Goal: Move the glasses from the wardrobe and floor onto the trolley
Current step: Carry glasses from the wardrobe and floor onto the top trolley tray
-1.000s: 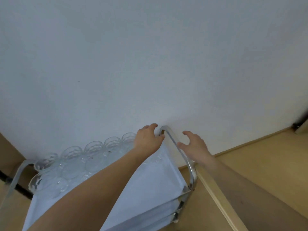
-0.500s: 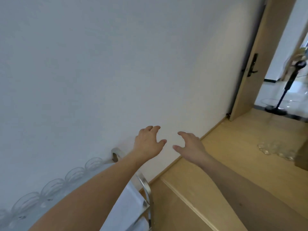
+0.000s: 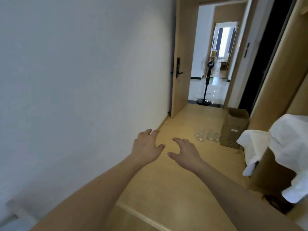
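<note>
Several clear glasses [image 3: 206, 136] stand in a cluster on the wooden floor, ahead and to the right, beside a cardboard box. My left hand [image 3: 146, 147] and my right hand [image 3: 185, 151] are stretched out in front of me, side by side, fingers spread and relaxed, holding nothing. Both hands are well short of the glasses. The trolley is out of view apart from a pale blurred patch at the bottom left corner. The tall wooden panel at the far right may be the wardrobe [image 3: 283, 64]; I cannot tell.
A white wall [image 3: 83, 80] runs along my left. An open wooden door [image 3: 180, 60] leads to a hallway with a standing fan [image 3: 206, 80]. A cardboard box [image 3: 235, 129] stands beside the glasses. White cloths [image 3: 286, 147] drape over something brown at the right.
My view has swung right, away from the trolley and wall toward the doorway. Both hands have left the trolley's handle and now hover empty over the floor.
</note>
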The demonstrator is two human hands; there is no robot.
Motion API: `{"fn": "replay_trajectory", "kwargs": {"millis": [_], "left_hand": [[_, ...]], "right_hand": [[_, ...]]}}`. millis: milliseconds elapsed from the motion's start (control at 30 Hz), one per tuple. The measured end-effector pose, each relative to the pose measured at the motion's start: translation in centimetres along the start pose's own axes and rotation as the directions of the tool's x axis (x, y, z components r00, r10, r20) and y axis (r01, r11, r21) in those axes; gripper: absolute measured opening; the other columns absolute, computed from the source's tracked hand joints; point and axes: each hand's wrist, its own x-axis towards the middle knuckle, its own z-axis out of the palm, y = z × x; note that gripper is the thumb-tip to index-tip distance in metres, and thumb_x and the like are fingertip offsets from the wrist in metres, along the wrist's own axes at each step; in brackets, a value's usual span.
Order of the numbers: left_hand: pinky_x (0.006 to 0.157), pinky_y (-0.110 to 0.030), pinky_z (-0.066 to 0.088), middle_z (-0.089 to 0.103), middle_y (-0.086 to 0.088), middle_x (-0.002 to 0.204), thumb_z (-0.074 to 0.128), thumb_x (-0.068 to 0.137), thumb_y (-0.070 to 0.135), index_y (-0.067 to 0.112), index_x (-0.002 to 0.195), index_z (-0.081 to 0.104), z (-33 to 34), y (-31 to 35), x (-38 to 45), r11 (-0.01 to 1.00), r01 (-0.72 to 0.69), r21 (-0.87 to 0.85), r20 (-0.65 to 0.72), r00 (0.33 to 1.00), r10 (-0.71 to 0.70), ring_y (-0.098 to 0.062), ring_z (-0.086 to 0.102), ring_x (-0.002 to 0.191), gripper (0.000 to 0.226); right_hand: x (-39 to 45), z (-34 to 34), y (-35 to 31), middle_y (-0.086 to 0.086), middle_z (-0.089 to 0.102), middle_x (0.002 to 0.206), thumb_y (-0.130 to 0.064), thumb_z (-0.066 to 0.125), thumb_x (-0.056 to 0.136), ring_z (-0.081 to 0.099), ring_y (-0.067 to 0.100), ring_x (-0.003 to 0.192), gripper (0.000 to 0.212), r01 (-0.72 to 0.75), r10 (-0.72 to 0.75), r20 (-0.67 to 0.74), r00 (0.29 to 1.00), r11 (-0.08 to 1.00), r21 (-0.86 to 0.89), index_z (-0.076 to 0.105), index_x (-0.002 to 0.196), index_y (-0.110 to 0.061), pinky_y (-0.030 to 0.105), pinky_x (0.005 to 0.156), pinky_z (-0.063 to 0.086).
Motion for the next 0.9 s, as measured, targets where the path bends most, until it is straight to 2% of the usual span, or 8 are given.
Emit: {"fn": "replay_trajectory", "kwargs": {"millis": [200, 300, 433, 533, 700, 900], "left_hand": [[0.114, -0.046, 0.036, 0.036, -0.005, 0.158, 0.056, 0.094, 0.055, 0.026, 0.155, 0.034, 3.8, 5.5, 5.2, 0.997, -0.064, -0.047, 0.051, 0.996, 0.066, -0.029, 0.033, 0.142, 0.071], [0.114, -0.045, 0.036, 0.037, -0.005, 0.158, 0.056, 0.094, 0.055, 0.025, 0.155, 0.034, 5.2, 7.0, 7.3, 0.995, -0.073, -0.063, 0.067, 0.995, 0.078, -0.029, 0.034, 0.142, 0.071], [0.112, -0.049, 0.038, 0.037, -0.004, 0.158, 0.057, 0.094, 0.054, 0.025, 0.154, 0.035, 6.7, 8.3, 9.4, 0.994, -0.097, -0.052, 0.112, 0.988, 0.103, -0.03, 0.034, 0.142, 0.07], [0.113, -0.049, 0.037, 0.035, -0.005, 0.159, 0.056, 0.095, 0.054, 0.026, 0.155, 0.033, 7.5, 8.2, 11.4, 0.991, -0.128, -0.033, 0.143, 0.981, 0.132, -0.029, 0.031, 0.143, 0.069], [0.112, -0.047, 0.038, 0.039, -0.007, 0.157, 0.057, 0.095, 0.052, 0.023, 0.154, 0.036, 8.6, 6.8, 16.2, 0.979, -0.201, -0.031, 0.177, 0.963, 0.204, -0.03, 0.038, 0.14, 0.069], [0.111, -0.048, 0.038, 0.038, -0.006, 0.157, 0.06, 0.094, 0.053, 0.025, 0.153, 0.037, 9.8, 4.3, 23.2, 0.964, -0.25, -0.088, 0.205, 0.943, 0.263, -0.031, 0.035, 0.141, 0.069]], "right_hand": [[2.4, -3.5, 6.2, 0.004, 0.042, 0.152, -0.053, 0.064, 0.091, 0.039, 0.029, 0.137, 0.071, -0.091, 0.09, -0.019, 0.996, 0.995, -0.033, 0.036, 0.153, -0.03, 0.041, 0.11, 0.038], [3.3, -4.3, 8.6, 0.003, 0.041, 0.153, -0.053, 0.064, 0.091, 0.039, 0.029, 0.138, 0.071, -0.132, 0.131, -0.028, 0.991, 0.99, -0.047, 0.036, 0.152, -0.03, 0.041, 0.11, 0.038], [4.7, -4.7, 10.8, 0.002, 0.041, 0.154, -0.053, 0.064, 0.092, 0.039, 0.028, 0.139, 0.071, -0.178, 0.177, -0.022, 0.984, 0.983, -0.041, 0.036, 0.153, -0.03, 0.042, 0.11, 0.039], [6.3, -4.4, 11.4, 0.002, 0.042, 0.154, -0.052, 0.065, 0.092, 0.04, 0.027, 0.138, 0.07, -0.201, 0.2, -0.033, 0.979, 0.98, -0.019, 0.037, 0.152, -0.03, 0.042, 0.11, 0.04], [9.8, -3.4, 11.2, 0.001, 0.042, 0.153, -0.051, 0.066, 0.093, 0.042, 0.027, 0.137, 0.068, -0.267, 0.266, -0.053, 0.962, 0.964, 0.004, 0.038, 0.152, -0.031, 0.043, 0.111, 0.041], [15.5, -2.5, 10.2, 0.001, 0.043, 0.153, -0.05, 0.065, 0.093, 0.042, 0.026, 0.138, 0.067, -0.344, 0.342, -0.102, 0.934, 0.939, 0.003, 0.038, 0.152, -0.03, 0.043, 0.112, 0.042]]}}
